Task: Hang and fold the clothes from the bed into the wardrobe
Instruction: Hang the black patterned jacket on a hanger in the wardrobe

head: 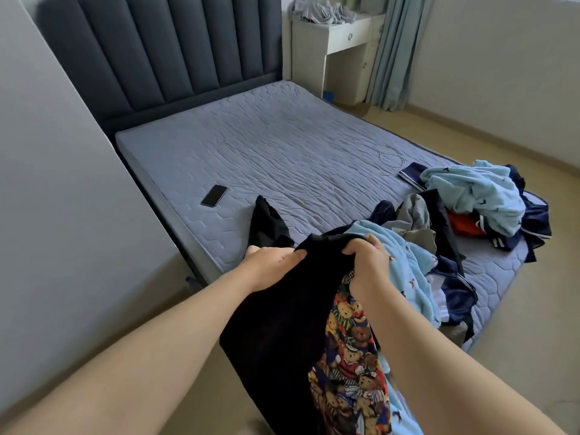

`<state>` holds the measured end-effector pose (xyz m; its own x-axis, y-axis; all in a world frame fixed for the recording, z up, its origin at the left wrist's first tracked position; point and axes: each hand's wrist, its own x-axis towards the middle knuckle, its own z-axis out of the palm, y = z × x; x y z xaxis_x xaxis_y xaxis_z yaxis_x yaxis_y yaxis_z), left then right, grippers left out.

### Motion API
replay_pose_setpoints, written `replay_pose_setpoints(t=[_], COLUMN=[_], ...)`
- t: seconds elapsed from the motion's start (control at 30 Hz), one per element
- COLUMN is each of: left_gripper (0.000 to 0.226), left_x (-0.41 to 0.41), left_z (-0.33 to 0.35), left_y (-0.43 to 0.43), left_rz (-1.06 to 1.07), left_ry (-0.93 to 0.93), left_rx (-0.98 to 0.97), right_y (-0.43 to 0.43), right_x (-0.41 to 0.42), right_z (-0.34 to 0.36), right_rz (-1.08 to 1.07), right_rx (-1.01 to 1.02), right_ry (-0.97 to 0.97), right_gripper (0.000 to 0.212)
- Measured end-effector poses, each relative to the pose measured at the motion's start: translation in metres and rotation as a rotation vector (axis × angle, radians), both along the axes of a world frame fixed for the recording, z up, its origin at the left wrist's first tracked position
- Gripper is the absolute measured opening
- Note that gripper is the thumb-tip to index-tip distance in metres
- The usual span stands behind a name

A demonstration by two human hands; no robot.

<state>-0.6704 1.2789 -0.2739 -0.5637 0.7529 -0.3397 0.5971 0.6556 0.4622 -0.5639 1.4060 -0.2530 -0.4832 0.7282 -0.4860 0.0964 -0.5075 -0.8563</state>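
Two bare arms reach out toward the bed. The left hand and the right hand both hold the top edge of a black garment. The fingers of each hand are curled tight round the bunched cloth. The black garment hangs down in front of the near side of the bed. Just beside it, under the right hand, hangs a cloth with teddy bears printed all over it.

A light blue garment lies on the bed by the right hand. Behind it sits a pile of clothes in blue, navy, grey and red. A grey piece there has a small label, but the writing is too small to read.

A dark phone lies flat on the left part of the bed, well apart from the pile. A thin cord curls near the pile. A padded headboard stands at the far end. Next to it is a white worktop with crumpled grey clothes on top, and a blue curtain.
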Motion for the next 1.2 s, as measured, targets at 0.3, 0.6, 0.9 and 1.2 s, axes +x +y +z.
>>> replay_pose_setpoints(t=[0.3, 0.6, 0.9, 1.2], left_gripper=[0.034, 0.032, 0.032, 0.023], left_x=[-0.009, 0.002, 0.048, 0.171], left_z=[-0.004, 0.026, 0.073, 0.111], left_y=[-0.043, -0.122, -0.286, -0.501], left_rz=[0.231, 0.812, 1.118, 1.518], left_ry=[0.237, 0.015, -0.096, -0.08], left_rx=[0.021, 0.401, 0.654, 0.835], right_y=[-0.005, -0.1, -0.26, -0.477], right_x=[-0.019, -0.065, -0.077, -0.006], right_z=[0.023, 0.013, 0.041, 0.079], right_rz=[0.167, 1.137, 1.237, 1.494], right_rx=[0.078, 0.48, 0.464, 0.286], right_ry=[0.108, -0.048, 0.109, 0.319], right_gripper=[0.033, 0.087, 0.025, 0.031])
